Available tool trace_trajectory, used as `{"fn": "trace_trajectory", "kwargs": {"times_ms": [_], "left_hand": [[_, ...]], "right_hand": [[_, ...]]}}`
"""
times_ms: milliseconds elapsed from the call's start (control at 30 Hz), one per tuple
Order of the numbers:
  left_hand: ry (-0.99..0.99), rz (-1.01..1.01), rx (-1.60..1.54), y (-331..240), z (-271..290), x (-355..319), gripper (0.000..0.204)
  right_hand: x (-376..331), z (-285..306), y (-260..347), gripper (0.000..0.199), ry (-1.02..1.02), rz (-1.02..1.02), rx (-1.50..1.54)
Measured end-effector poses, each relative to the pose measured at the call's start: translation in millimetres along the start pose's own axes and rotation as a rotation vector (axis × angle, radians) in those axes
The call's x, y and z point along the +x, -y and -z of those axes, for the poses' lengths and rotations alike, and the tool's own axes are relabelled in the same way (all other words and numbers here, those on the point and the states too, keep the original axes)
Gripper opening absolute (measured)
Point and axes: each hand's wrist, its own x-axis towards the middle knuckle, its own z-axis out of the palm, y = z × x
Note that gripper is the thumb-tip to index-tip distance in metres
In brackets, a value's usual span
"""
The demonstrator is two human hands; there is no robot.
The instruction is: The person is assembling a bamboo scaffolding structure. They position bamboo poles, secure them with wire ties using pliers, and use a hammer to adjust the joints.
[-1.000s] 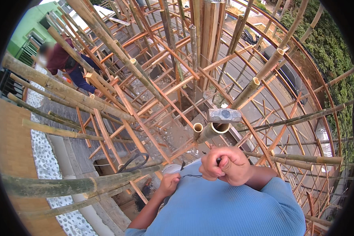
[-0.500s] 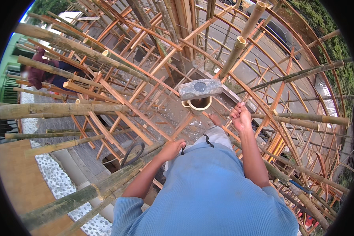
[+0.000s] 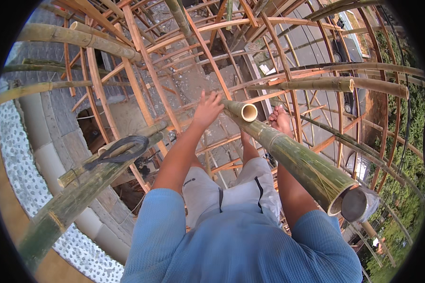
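My left hand reaches forward with its fingers apart. Its fingertips meet the side of a short bamboo pole; whether they press on it I cannot tell. My right hand is closed, partly hidden behind a thick green bamboo pole. Anything inside its curled fingers is too small or hidden to make out. A grey sledgehammer head sits against the near, hollow end of the green pole. Its handle is not visible.
Wooden battens and bamboo poles criss-cross ahead, with ground far below. At left, a black coil hangs over a bamboo rail. A pebbled ledge curves beyond it. A dark vehicle stands at the far right.
My left hand has risen from beside my thigh to the short bamboo pole. My view has shifted, and the hammer head now appears lower right instead of upper centre. My right hand stays closed.
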Motion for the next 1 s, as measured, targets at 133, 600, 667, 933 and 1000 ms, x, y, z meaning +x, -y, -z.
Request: {"fn": "trace_trajectory", "kwargs": {"times_ms": [133, 600, 667, 933, 1000], "left_hand": [[0.117, 0.139, -0.216, -9, 12, 32, 0.015], [0.238, 0.235, -0.265, -29, -22, 64, 0.018], [0.248, 0.22, -0.25, -28, -34, 68, 0.017], [0.205, 0.092, -0.211, -24, -28, 93, 0.025], [0.176, 0.123, -0.26, -27, -35, 94, 0.036]], "right_hand": [[9, -47, 22, 0.032, 0.181, -0.064, -0.446], [36, -81, 9, 0.033, 0.349, -0.105, -0.793], [36, -86, 13, 0.034, 0.397, -0.091, -0.88], [31, -97, 16, 0.037, 0.32, -0.045, -1.033], [31, -96, 13, 0.028, 0.309, -0.07, -0.965]]}}
